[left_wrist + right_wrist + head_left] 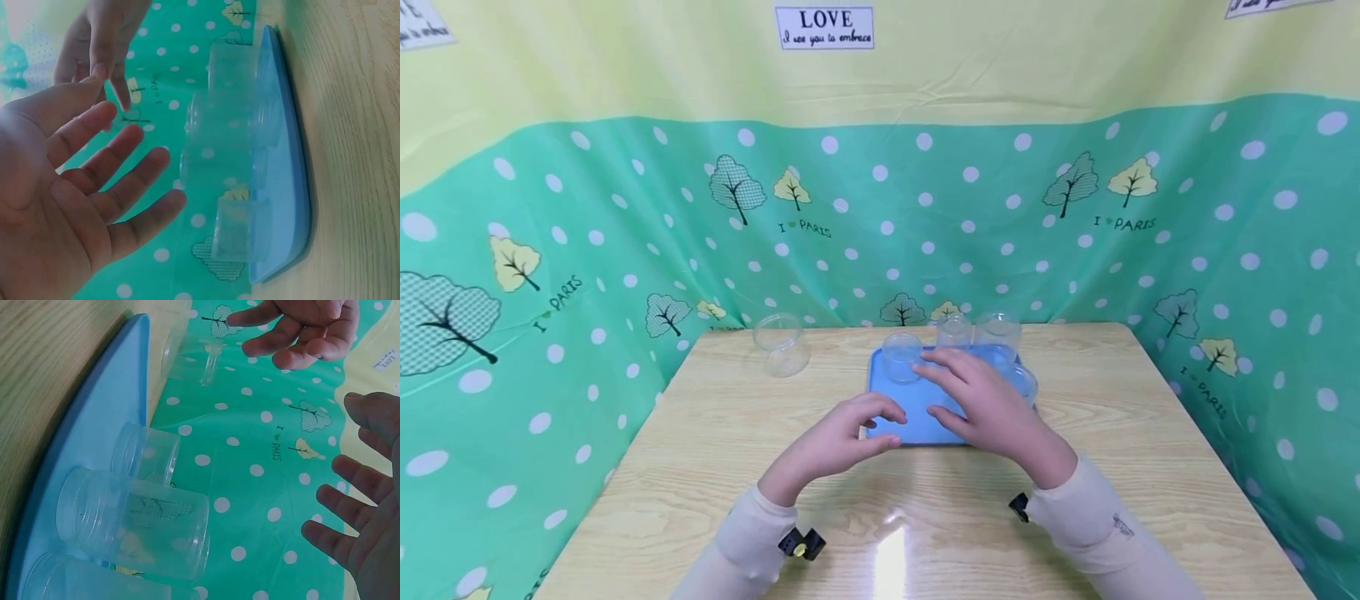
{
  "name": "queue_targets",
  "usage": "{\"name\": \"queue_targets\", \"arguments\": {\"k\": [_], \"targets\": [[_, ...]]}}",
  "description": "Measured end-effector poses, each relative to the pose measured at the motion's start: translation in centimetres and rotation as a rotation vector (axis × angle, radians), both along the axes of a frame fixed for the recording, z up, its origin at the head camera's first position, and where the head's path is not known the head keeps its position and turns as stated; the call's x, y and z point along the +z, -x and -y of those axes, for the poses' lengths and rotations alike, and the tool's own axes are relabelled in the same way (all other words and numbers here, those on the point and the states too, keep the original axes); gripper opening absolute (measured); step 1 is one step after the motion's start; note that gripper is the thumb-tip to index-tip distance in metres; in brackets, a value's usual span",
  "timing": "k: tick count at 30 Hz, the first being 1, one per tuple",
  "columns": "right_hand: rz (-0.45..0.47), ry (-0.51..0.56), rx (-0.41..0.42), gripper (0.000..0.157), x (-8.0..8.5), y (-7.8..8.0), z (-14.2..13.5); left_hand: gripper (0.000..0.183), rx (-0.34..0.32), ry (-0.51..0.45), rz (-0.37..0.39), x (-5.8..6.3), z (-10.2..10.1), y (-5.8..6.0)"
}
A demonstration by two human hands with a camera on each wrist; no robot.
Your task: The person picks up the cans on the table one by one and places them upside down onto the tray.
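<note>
A blue tray (910, 410) lies on the table, with several clear plastic jars standing on it. One short jar (901, 360) is at the tray's back left. A taller jar (953, 330) and another jar (998, 327) stand behind it to the right. My right hand (992, 408) hovers over the tray's right side with relaxed fingers and nothing in them, partly hiding the jars there. At the tray's front left corner, my left hand (842, 435) is raised with its palm turned inward, also holding nothing. In the left wrist view its fingers (147, 228) are spread.
Apart from the tray, a wide clear jar (784, 354) stands at the table's back left. The wooden table (715, 467) backs onto a green and yellow printed curtain (850, 208), which also hangs along both sides.
</note>
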State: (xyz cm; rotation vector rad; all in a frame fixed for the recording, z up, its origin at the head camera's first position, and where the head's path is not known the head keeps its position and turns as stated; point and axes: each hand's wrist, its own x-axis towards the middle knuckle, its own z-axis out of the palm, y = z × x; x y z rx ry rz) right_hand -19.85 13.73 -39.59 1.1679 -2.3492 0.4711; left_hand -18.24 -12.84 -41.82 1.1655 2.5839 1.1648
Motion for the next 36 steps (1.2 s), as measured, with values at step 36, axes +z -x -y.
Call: {"name": "queue_targets", "arguments": {"k": [36], "targets": [[-0.022, 0.023, 0.012, 0.065, -1.1, -2.1, -2.4, 0.026, 0.001, 0.058, -0.046, 0.2, 0.1, -0.5]]}}
